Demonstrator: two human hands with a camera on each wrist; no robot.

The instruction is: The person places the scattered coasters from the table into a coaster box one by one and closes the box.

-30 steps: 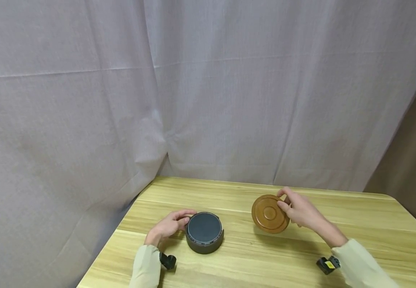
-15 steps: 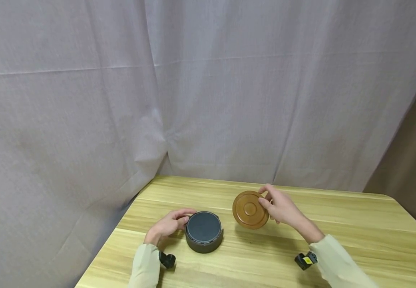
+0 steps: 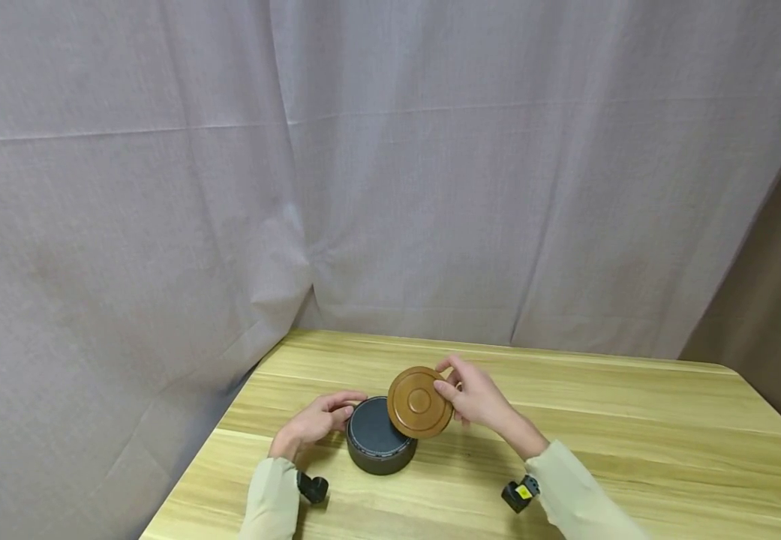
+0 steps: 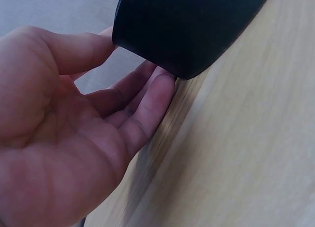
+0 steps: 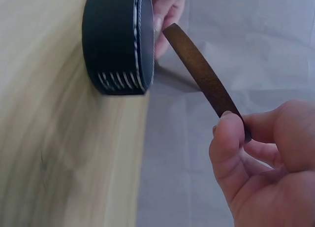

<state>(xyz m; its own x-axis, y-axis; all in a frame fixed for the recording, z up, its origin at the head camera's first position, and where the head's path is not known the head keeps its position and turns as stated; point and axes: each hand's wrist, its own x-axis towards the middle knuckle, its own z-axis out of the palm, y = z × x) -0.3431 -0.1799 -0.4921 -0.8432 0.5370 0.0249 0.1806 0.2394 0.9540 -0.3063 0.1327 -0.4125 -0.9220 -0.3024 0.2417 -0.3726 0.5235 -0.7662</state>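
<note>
A round brown coaster [image 3: 419, 403] with concentric rings is held tilted by my right hand [image 3: 481, 397], thumb on its face and fingers behind its right edge. In the right wrist view the coaster [image 5: 202, 69] shows edge-on, apart from a round black holder [image 5: 113, 42] with white stitching. That holder [image 3: 373, 446] sits on the table, its dark top partly covered by the coaster in the head view. My left hand [image 3: 319, 420] rests against the holder's left side. In the left wrist view, the thumb meets the holder's edge and the relaxed fingers [image 4: 155, 101] lie near its base.
The wooden table [image 3: 633, 420] extends to the right of the hands and toward the back. A grey curtain [image 3: 417, 187] hangs behind the table and along its left side. Small black cameras are strapped to both wrists, beside the pale sleeves [image 3: 271, 495].
My right hand has carried the coaster leftward, from the right of the holder to overlapping its right part in the head view. The left hand and the holder stay in place.
</note>
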